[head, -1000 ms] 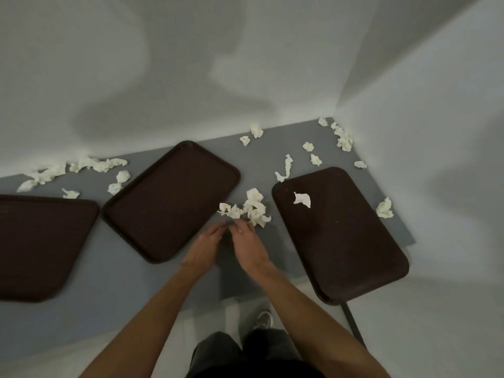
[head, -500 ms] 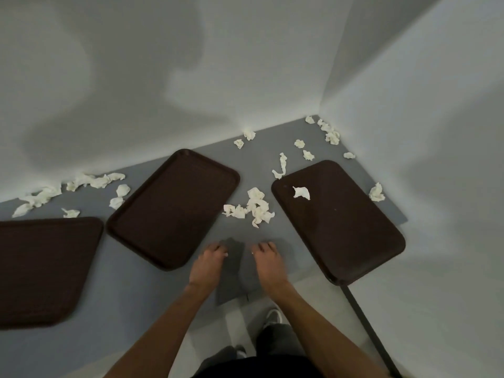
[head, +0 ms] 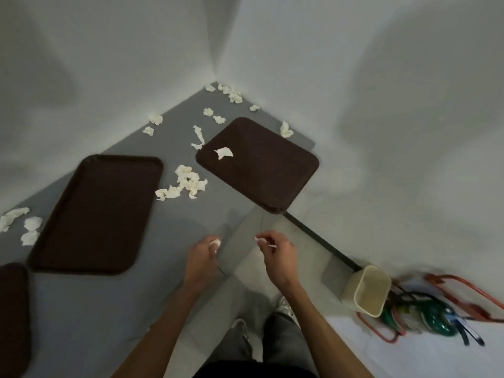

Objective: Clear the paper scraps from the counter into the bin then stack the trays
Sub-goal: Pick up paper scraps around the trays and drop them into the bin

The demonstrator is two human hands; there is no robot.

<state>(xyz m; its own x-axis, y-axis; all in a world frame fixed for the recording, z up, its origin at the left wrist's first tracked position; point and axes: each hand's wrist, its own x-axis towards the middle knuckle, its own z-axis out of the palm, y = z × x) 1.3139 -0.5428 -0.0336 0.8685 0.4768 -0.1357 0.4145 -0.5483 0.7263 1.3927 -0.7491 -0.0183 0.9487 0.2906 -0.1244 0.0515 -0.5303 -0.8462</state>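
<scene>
Below my head camera, a grey desk filled a white-walled corner. My left hand was curled over the desk's near edge, fingers closed on one small paper scrap. My right hand hung just past that edge, above the floor, thumb and fingertips pinched on another thin scrap. Three dark brown trays lay flat and apart on the desk: the left tray cut off by the frame, the middle tray ahead of my left hand, and the right tray jutting over the desk's edge. One scrap lay on the right tray. A loose pile of scraps sat between the middle and right trays. More scraps were scattered toward the far corner, and about three lay left of the middle tray; I could not count them all exactly. One beige bin stood on the floor to my right, tilted in this view, its inside unclear.
</scene>
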